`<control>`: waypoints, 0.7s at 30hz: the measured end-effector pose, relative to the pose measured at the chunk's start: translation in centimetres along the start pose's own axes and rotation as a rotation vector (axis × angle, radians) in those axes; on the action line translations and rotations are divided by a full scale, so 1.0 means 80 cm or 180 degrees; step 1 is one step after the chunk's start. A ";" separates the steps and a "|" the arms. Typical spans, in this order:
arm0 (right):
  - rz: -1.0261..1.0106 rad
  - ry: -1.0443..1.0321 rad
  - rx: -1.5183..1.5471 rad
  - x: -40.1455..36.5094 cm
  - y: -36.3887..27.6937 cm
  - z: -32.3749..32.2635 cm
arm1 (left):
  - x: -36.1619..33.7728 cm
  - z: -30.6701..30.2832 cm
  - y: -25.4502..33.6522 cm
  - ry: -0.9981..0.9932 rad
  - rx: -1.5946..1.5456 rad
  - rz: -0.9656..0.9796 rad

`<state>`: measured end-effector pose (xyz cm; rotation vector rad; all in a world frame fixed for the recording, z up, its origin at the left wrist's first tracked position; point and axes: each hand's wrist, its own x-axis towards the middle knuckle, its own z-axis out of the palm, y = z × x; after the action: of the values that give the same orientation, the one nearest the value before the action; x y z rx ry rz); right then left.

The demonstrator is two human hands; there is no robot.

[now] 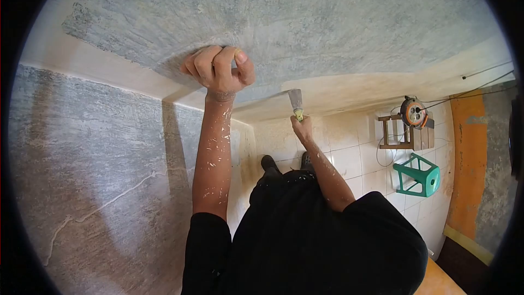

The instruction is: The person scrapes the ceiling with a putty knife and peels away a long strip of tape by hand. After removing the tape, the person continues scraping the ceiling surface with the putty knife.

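Observation:
My left hand (221, 68) is raised against the grey, roughly scraped wall (327, 22), its fingers curled and the thumb bent in towards the index finger. A small yellowish edge shows near the thumb tip, but what the fingers hold, if anything, is hidden. Lower down, my right hand (303, 129) is closed round the yellowish handle of a putty knife (295, 98). Its flat grey blade points up, close to the cream, smooth part of the wall (327, 92). Pale flakes speckle both forearms.
Another grey wall (109, 147) with a pale crack line meets this one at the left corner. On the white tiled floor (346, 164) at right stand a green plastic stool (417, 176) and a wooden stool (401, 146) bearing an orange-black cable reel (413, 111). Dark cables run from it.

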<state>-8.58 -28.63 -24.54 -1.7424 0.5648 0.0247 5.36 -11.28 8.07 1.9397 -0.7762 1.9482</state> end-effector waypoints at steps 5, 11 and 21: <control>-0.0136 0.0187 -0.0274 -0.004 -0.022 -0.007 | 0.005 0.000 0.000 0.0011 -0.0002 0.0013; -0.0031 0.0275 -0.0376 -0.007 -0.002 -0.002 | 0.004 0.002 0.001 0.0050 -0.0044 -0.0002; -0.0422 0.0309 -0.0439 -0.011 -0.030 0.005 | 0.003 -0.002 0.000 0.0003 -0.0102 0.0049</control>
<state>-8.33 -27.61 -22.18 -1.9203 0.5271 -0.1170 5.24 -11.24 8.31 1.9198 -0.8194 1.9334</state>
